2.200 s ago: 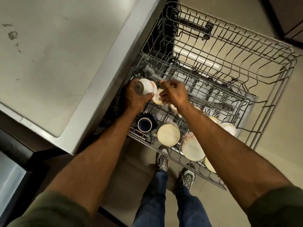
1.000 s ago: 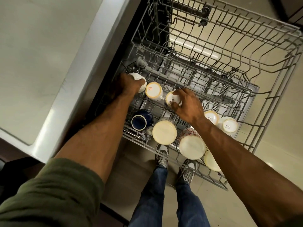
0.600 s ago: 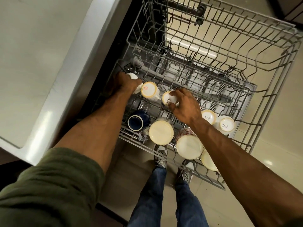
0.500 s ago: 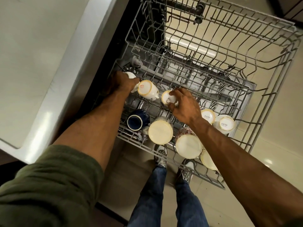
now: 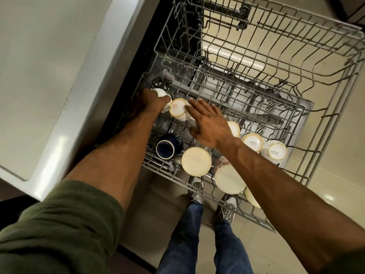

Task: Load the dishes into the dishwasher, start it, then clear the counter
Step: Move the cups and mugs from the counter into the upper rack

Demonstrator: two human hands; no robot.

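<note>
A white cup (image 5: 160, 93) is being gripped by the left hand (image 5: 147, 103) at ten o'clock in the rack (image 5: 158, 169); the right hand (image 5: 209, 125) is being spread flat beside a second cup (image 5: 178, 110). Probably light, slippery, breakable; best taken round the body.

Upturned cups (image 5: 196, 161) crowd lower rack (image 5: 307, 107) near-left part; far-right tines bare, passable; upper rack (image 5: 276, 28) overhangs beyond
</note>
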